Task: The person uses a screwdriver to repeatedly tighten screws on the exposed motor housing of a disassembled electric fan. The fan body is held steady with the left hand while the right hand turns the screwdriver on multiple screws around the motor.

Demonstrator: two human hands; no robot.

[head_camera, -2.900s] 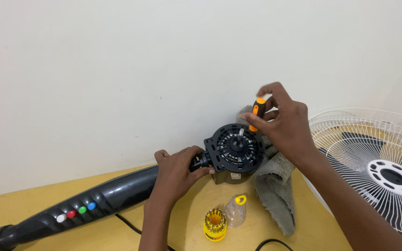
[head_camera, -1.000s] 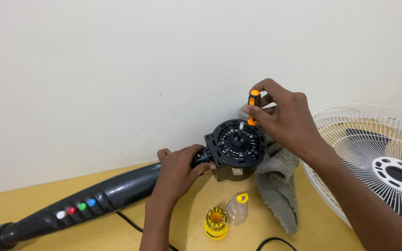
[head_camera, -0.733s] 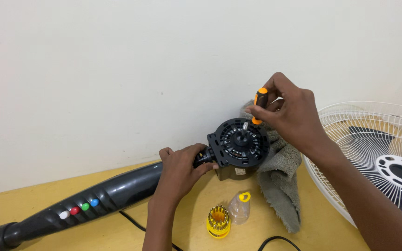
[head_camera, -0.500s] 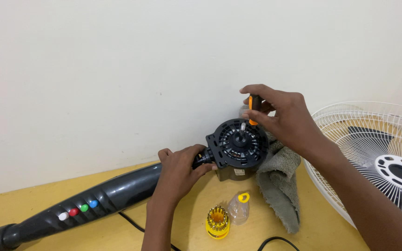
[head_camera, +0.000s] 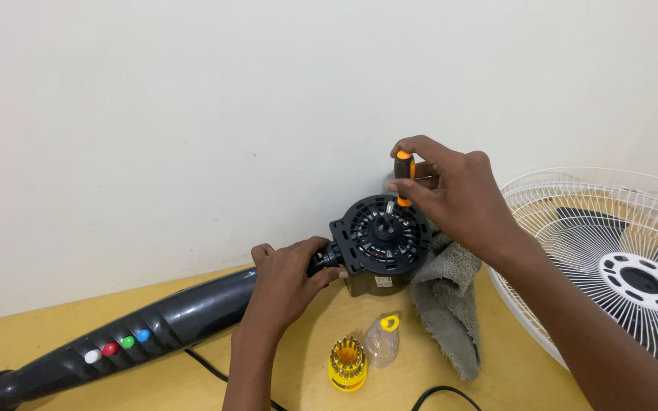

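Right hand (head_camera: 451, 190) is closed around the orange-and-black screwdriver (head_camera: 403, 173), held near upright, tip down on the upper right rim of the round black motor housing (head_camera: 381, 236). The housing sits near the wall edge of the surface (head_camera: 39, 335), face toward the camera. Left hand (head_camera: 287, 278) is wrapped around the neck where the housing joins the long black stem (head_camera: 154, 331), which runs off toward the surface's left corner. Grey cloth (head_camera: 451, 304) lies just right of the housing; yellow bit holder (head_camera: 347, 364) is nearer the front edge.

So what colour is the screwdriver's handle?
Orange and black, on the screwdriver gripped in the right hand; the head view shows it.
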